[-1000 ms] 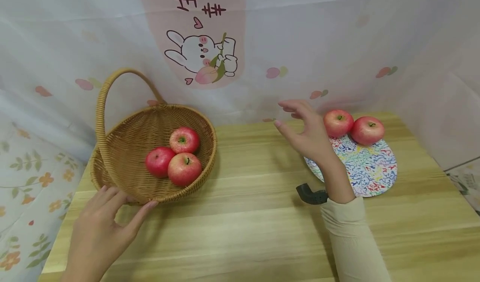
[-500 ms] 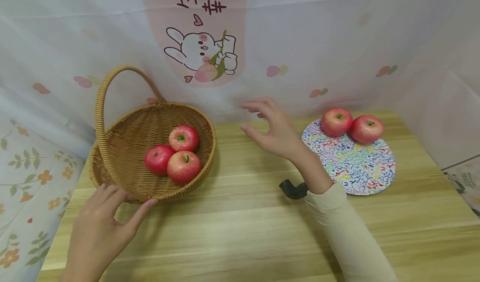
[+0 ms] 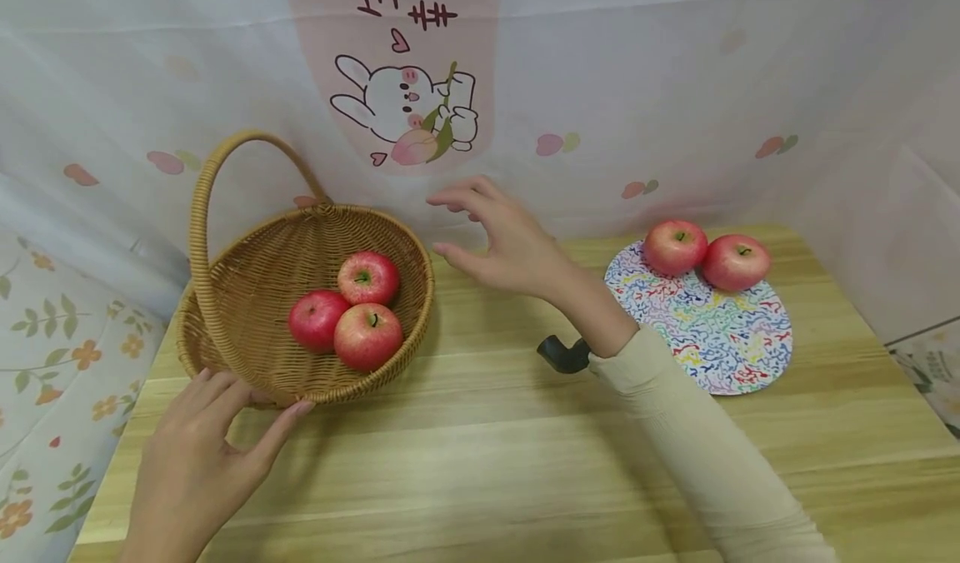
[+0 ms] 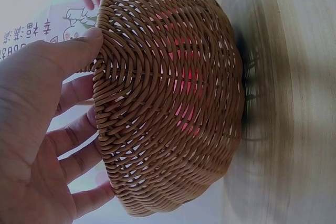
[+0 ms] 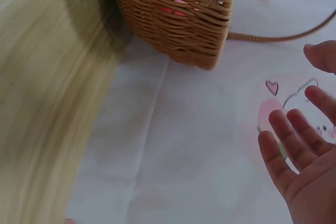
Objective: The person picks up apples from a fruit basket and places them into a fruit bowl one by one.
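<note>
My left hand (image 3: 198,455) pinches the near rim of a wicker basket (image 3: 255,296), by the foot of its tall handle (image 3: 202,238). In the left wrist view the thumb (image 4: 79,53) lies on the outer side, the fingers behind the rim. Inside the basket three red apples sit together: a back one (image 3: 368,278), a left one (image 3: 318,321) and a front one (image 3: 368,336). My right hand (image 3: 510,242) hovers just right of the basket, fingers apart and holding nothing; the right wrist view shows its palm (image 5: 320,187).
A round plate with a colourful squiggle pattern (image 3: 720,338) lies on the wooden table (image 3: 465,480) at the right. Two apples, one left (image 3: 675,247) and one right (image 3: 736,262), rest at its back edge. A printed cloth (image 3: 600,72) hangs behind the table.
My right hand has moved left, away from the plate and towards the basket, staying empty. My left hand keeps its hold on the rim, and the apples have not moved.
</note>
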A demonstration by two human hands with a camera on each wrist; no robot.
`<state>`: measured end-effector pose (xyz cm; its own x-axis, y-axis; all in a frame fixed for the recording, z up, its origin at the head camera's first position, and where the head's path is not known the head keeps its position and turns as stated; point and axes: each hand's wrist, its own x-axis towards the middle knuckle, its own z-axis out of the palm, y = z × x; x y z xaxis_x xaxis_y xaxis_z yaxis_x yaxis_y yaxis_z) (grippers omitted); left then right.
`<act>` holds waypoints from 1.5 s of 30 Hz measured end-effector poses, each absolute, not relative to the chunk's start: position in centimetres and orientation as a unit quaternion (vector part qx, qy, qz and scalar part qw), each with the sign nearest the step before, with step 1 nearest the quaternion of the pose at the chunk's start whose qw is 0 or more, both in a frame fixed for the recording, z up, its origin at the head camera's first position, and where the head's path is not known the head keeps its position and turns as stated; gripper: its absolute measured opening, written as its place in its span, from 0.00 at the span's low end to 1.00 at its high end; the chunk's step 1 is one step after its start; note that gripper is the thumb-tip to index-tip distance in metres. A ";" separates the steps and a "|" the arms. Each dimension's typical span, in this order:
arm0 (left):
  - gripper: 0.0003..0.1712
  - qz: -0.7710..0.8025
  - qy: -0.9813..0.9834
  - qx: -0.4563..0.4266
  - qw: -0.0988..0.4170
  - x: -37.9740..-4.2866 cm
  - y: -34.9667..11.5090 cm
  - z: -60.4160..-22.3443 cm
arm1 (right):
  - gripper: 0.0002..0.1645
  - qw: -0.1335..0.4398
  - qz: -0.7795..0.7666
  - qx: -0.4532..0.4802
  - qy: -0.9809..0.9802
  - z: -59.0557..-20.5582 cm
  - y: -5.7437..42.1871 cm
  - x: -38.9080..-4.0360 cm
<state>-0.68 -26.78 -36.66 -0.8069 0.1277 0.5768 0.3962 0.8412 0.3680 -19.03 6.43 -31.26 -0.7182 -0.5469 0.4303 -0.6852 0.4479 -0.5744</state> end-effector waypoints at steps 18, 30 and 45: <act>0.40 -0.240 -0.920 -0.143 0.276 -0.8 -26.7 -36.6 | 0.31 -0.013 0.229 0.457 -0.859 -27.0 1.4 -21.4; 0.40 -0.240 -0.919 -0.144 0.276 -0.8 -26.9 -36.7 | 0.31 -0.078 0.085 0.490 -0.864 -26.0 -2.5 -23.5; 0.40 -0.237 -0.920 -0.140 0.280 -0.8 -26.9 -36.6 | 0.33 -0.164 -0.015 0.484 -0.859 -26.8 -6.0 -25.0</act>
<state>-0.83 -26.90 -36.62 -0.8038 0.1259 0.5815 0.3910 0.8484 0.3568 -25.02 -6.03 -26.83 -0.4767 -0.8273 -0.2972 -0.8375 0.5302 -0.1325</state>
